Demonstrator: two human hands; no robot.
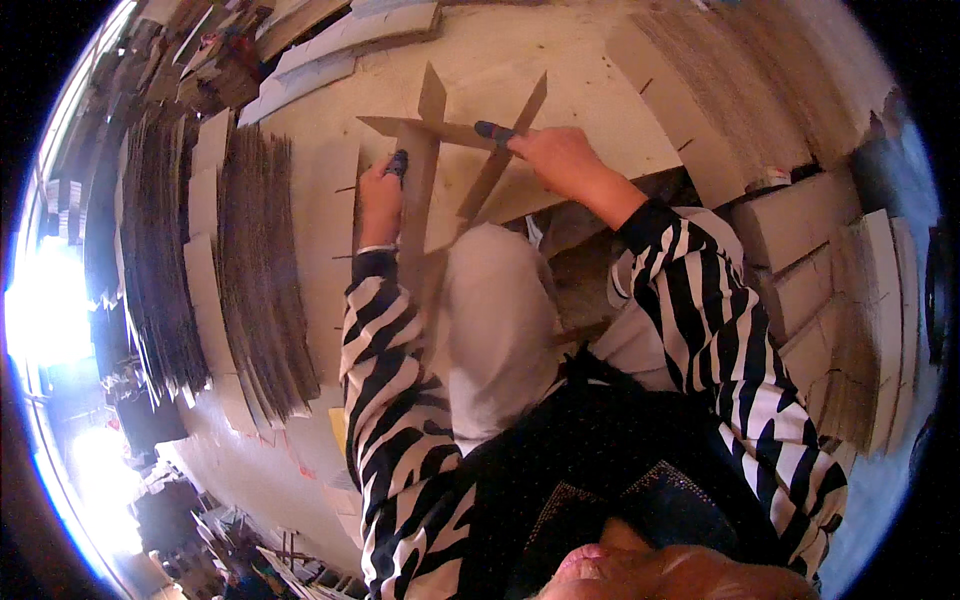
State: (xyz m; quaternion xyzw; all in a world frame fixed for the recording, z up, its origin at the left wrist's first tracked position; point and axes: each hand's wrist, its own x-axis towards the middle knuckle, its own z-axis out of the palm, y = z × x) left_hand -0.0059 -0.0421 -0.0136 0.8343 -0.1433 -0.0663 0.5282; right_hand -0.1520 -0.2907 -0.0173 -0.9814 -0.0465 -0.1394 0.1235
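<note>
Over the pale work surface stand cardboard divider strips, slotted across one another: a long upright strip (417,185), a cross strip (462,133) and a slanted strip (487,183). My left hand (378,205) is closed at the left side of the long strip, its thumb in a dark cover lying against the cardboard. The other fingers of that hand are mostly hidden. My right hand (572,165) pinches the slanted strip near where it meets the cross strip. A dark cover also wraps a digit of this hand, pointing left.
Tall stacks of cardboard sheets (265,270) stand at the left. More slotted cardboard (715,95) is piled at the far right, with further stacks (800,215) below it. Flat strips (345,45) lie at the back. My knee (500,320) is close under the dividers.
</note>
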